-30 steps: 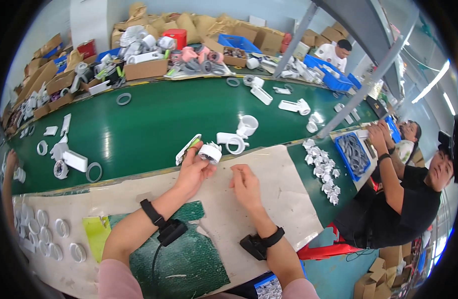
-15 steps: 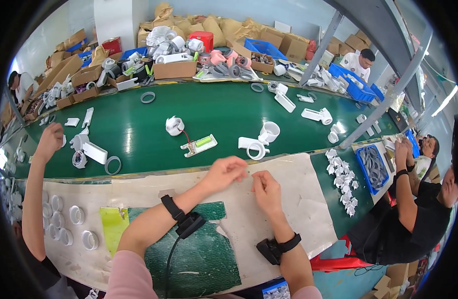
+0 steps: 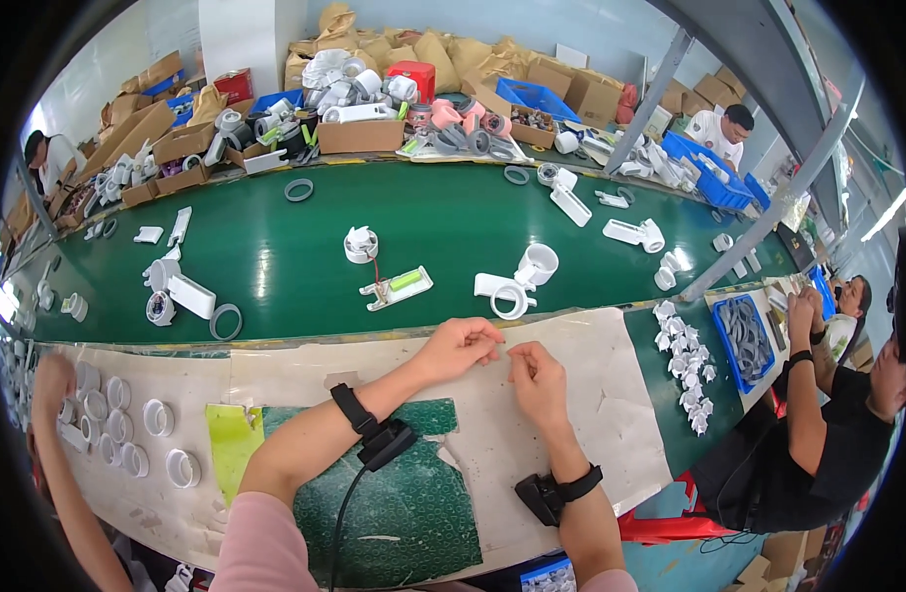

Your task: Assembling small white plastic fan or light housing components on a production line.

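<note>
My left hand (image 3: 460, 347) hovers over the near edge of the paper-covered bench, fingers loosely bent and apart, nothing seen in them. Close beside it, my right hand (image 3: 538, 379) is curled with thumb against fingers; whatever it may hold is hidden. The fingertips nearly meet. Beyond them on the green belt lie a white handle piece with a round housing (image 3: 539, 262) and a loose ring (image 3: 508, 301). Left of these, a white handle shell with a green battery (image 3: 405, 282) is joined by a red wire to a round white motor part (image 3: 361, 244).
White rings (image 3: 158, 417) stand at the left, beside a co-worker's arm (image 3: 68, 474). A green mat (image 3: 403, 513) lies before me. White finned parts (image 3: 685, 360) and a blue basket of grey rings (image 3: 719, 308) sit at right, near another co-worker. A metal post (image 3: 749, 222) rises there.
The co-worker's hand at left has come back from the belt to the white rings. My hands stay nearly in place, the left fingers slightly more bent. The whole view has shifted a little.
</note>
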`<state>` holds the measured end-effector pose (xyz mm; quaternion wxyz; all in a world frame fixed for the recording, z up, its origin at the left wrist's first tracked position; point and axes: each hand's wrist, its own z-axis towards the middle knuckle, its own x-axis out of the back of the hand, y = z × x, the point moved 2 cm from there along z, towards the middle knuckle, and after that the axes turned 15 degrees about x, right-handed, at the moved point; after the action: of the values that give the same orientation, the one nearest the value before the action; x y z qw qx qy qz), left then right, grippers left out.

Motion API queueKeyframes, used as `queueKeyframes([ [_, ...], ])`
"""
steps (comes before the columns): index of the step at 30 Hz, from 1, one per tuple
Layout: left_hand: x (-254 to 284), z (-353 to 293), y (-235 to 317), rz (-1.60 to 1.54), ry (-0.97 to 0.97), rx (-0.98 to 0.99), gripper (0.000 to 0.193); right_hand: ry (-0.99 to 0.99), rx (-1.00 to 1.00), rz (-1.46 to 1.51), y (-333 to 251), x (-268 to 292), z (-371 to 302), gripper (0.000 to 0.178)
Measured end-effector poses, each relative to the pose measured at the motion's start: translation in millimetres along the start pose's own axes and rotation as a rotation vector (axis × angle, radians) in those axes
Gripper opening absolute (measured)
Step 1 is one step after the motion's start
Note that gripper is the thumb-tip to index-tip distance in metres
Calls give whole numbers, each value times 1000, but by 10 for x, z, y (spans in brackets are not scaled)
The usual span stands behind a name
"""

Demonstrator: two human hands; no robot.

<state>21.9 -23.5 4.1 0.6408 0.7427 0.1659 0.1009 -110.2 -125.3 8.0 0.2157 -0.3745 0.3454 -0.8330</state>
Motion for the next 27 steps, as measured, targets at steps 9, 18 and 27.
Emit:
queueKeyframes([
  [9,-12,-4,-3,9,20,-1,16,-5,-3,-2,-15,9,-2,9],
  [18,-8,5,-51,12,10,-12,15,-26,-37,-29,-23,23,64,7],
  [27,-124,28,-13,-119,-145,71,13,-162,-170,-303,865,634,1222,15],
])
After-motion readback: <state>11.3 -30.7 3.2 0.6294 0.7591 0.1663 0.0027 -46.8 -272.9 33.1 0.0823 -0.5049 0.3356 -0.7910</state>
